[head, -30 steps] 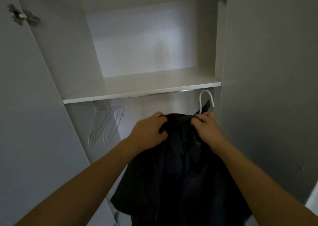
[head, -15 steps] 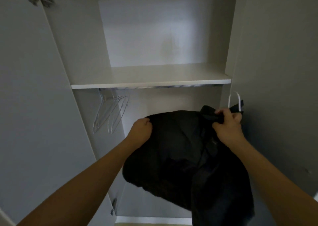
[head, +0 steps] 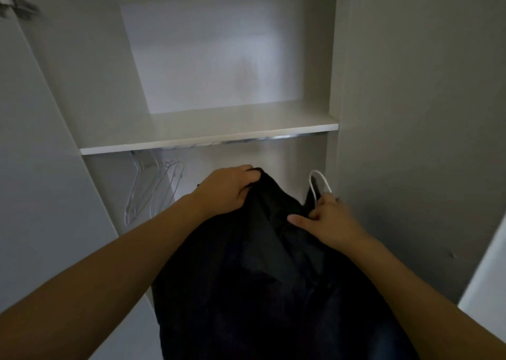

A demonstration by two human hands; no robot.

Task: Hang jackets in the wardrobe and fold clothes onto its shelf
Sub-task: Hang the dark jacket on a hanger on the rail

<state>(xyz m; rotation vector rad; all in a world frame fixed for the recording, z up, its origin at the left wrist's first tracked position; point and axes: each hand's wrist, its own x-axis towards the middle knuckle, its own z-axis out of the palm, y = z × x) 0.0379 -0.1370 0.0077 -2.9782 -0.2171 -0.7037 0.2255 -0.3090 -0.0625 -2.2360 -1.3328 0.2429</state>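
Pale grey wardrobe interior (head: 90, 91) stood open, both doors swung wide, dim light. Far left under the white laminate shelf (head: 208, 138), a cluster of clear plastic hangers (head: 153, 192) hung from the chrome rail (head: 262, 139); nothing else seen on that rail. Shelf itself carried no clothes where visible.

Left hand (head: 227, 188) gripped one shoulder of the dark, limp fabric jacket (head: 262, 277), fingers curled over the cloth. Jacket hung between both hands in front of the lower compartment, below rail height, not yet inside. Right hand (head: 328, 220) pinched the neck of the white hanger hook (head: 319, 181) together with the collar; forefinger extended across the fabric. Hook stood upright, just beside the right-hand wall, apart from the rail.

Judged step: hanging the jacket, garment apparently already on its hanger. Next move likely calls for lifting the hook above the rail and setting it over, clear of the shelf edge, left hand steadying the shoulder so the cloth does not slip off
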